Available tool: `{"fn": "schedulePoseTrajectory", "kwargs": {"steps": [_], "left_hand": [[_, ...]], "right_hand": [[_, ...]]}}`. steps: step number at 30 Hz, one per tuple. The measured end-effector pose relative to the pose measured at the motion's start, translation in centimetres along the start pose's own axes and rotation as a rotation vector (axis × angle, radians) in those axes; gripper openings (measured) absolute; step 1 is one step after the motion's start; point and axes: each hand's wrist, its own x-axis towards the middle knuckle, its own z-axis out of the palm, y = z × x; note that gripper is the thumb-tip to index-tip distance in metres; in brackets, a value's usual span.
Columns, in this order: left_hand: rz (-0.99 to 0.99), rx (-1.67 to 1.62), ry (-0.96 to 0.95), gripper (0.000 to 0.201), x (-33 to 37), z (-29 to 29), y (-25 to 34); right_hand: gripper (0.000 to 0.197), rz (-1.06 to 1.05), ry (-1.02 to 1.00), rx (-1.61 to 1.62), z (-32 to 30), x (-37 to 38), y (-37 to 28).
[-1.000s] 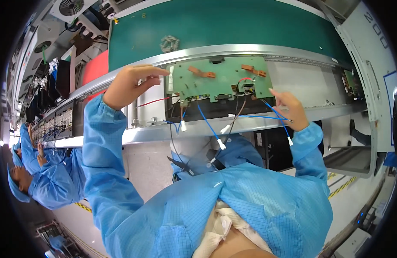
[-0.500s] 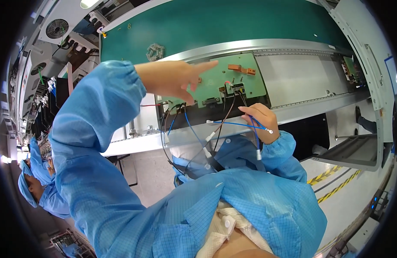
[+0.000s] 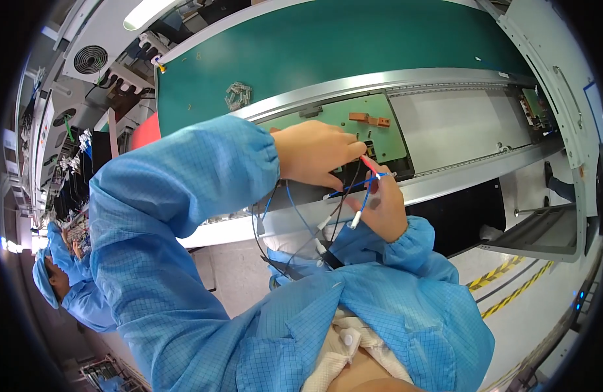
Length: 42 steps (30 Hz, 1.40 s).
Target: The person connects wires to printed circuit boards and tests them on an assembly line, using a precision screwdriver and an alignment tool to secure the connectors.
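My left hand (image 3: 318,153) reaches across the green circuit board (image 3: 373,140), palm down, its thumb and fingers closing on a short red wire (image 3: 368,163). Just to the right, my right hand (image 3: 387,206) pinches a blue wire (image 3: 367,196) close to the red one. A small ring terminal (image 3: 391,174) shows at my right fingertips, and a white connector (image 3: 355,219) hangs below that hand. The board lies in a dark carrier (image 3: 409,166); its left part is covered by my left hand and sleeve. Brown blocks (image 3: 370,119) stand on its far side.
Several dark and blue leads with white connectors (image 3: 322,247) dangle over the near metal rail (image 3: 438,186). Behind the conveyor is a green mat (image 3: 314,52) with a pile of small metal parts (image 3: 238,95). Another board (image 3: 532,108) sits far right. A co-worker (image 3: 59,274) is at left.
My left hand has moved right and nearer, from pointing over the board to meeting my right hand. The right hand has shifted slightly left with the blue wire. The red wire now shows between them.
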Motion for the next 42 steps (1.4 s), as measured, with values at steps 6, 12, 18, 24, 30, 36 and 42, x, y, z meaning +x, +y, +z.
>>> {"fn": "schedulePoseTrajectory", "kwargs": {"steps": [6, 12, 18, 24, 30, 36, 42], "left_hand": [[0.042, 0.243, 0.076, 0.034, 0.4, 2.1, -0.5], [0.024, 0.121, 0.174, 0.030, -0.2, 2.2, -1.5], [0.062, 0.080, 0.226, 0.025, 0.2, 2.4, -2.1], [-0.003, 0.175, 0.334, 0.025, 0.4, 1.8, -1.0], [-0.055, 0.067, 0.424, 0.026, 1.3, 1.8, -1.2], [-0.024, 0.109, 0.417, 0.040, 1.3, 0.7, -0.9], [-0.237, 0.138, 0.233, 0.049, 2.5, -0.4, 0.8]], "right_hand": [[0.041, -0.096, 0.115, -0.220, 0.0, 2.7, 0.2], [0.029, -0.182, 0.125, -0.258, -0.3, 3.6, -0.4], [0.016, -0.056, 0.145, -0.091, -0.9, 4.0, 0.2], [0.009, -0.178, 0.171, -0.228, -1.1, 4.0, 0.1], [0.014, -0.161, 0.292, -0.277, -2.1, 4.5, 0.2], [0.016, -0.085, 0.223, -0.322, -2.2, 5.2, -0.3], [0.015, -0.026, 0.269, -0.260, -1.4, 5.3, 0.3]]}}
